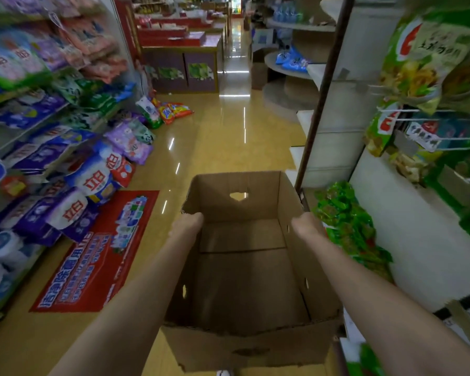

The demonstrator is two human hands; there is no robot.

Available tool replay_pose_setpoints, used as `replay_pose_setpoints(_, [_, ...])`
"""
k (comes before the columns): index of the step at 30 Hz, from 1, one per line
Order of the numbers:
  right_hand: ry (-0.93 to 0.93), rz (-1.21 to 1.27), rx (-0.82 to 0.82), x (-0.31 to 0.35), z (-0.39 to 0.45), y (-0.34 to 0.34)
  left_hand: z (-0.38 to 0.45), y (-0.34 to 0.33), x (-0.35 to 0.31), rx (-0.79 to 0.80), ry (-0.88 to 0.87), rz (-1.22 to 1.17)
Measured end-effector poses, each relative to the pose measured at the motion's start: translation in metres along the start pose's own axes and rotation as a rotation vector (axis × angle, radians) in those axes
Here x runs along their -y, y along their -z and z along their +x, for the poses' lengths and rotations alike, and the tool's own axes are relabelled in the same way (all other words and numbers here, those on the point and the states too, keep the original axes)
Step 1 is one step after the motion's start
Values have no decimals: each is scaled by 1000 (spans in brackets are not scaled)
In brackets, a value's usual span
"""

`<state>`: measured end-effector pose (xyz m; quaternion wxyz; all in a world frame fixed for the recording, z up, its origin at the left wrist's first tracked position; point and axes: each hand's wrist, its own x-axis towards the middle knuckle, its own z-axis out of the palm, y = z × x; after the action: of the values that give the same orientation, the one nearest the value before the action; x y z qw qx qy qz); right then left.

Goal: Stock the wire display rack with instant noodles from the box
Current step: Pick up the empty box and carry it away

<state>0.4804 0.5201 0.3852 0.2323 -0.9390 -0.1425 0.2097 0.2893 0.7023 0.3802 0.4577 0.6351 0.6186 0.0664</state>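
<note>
1. Both arms reach out from the bottom of the view and hold a brown cardboard box (244,267) up off the floor (228,137).
2. At the left wall of the box, the left hand (186,223) grips the top edge. The right hand (305,225) grips the top edge of the right wall. On both hands the fingers are curled shut on the cardboard.
3. Look inside the box: it is empty. You can see the bare bottom and the fold line across it. No noodle packs are left in there.
4. It has no lid, its edges are torn and rough, and there is a cut-out handle hole in the far wall and small holes in the side walls.
5. To the right stands the wire display rack (407,115). Green noodle packs (423,63) fill it. More green packs (345,221) lie piled low down, just beside the box.
6. I think the stocking is done, or nearly done, since the box has nothing more to give. What may be left is to take the empty box away.
7. Blur hides parts of the rack, so I cannot tell if every row is full.
</note>
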Motion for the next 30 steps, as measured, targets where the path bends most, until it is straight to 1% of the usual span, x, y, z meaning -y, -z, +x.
replay_pose_setpoints(4, [-4, 1, -41, 41, 45, 1, 52, 6, -44, 12, -64, -31])
replay_pose_setpoints(8, [-28, -24, -35, 54, 83, -3, 89, -6, -76, -7, -104, 21])
replay_pose_setpoints(13, [-77, -46, 2, 60, 143, -7, 137, -33, -108, 41, -62, 51])
replay_pose_setpoints(19, [-72, -21, -18, 91, 235, 13, 202, -66, -165, 50, -50, 39])
replay_pose_setpoints(24, [-44, -70, -71, 117, 307, 39, 243, -84, -219, -3, -45, 46])
replay_pose_setpoints(27, [-43, -57, -42, 132, 343, 41, 266, -95, -240, -54, -48, 68])
replay_pose_setpoints(30, [-63, -27, -16, 144, 371, 32, 292, -105, -248, -23, -10, 59])
